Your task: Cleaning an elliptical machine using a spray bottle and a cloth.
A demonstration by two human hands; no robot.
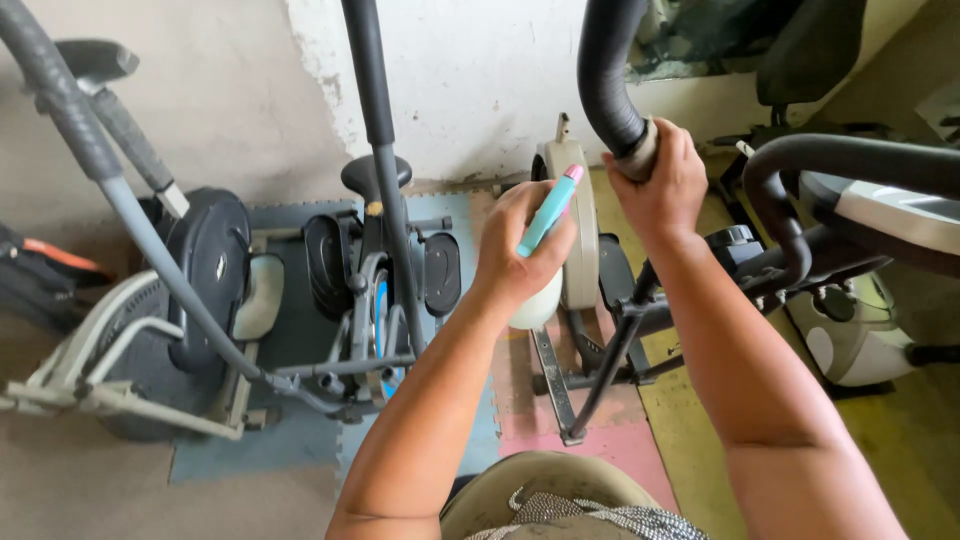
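Left hand [515, 245] fingers wrapped around a teal spray bottle [548, 215], pink cap up, beside the handlebar [607, 80]; right hand [660, 185] fingers curled tight over the handlebar's end.

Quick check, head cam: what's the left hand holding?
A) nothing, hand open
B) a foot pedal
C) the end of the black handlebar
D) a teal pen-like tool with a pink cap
D: the left hand is closed around a teal tool with a pink cap, while the right hand grips the end of the black handlebar.
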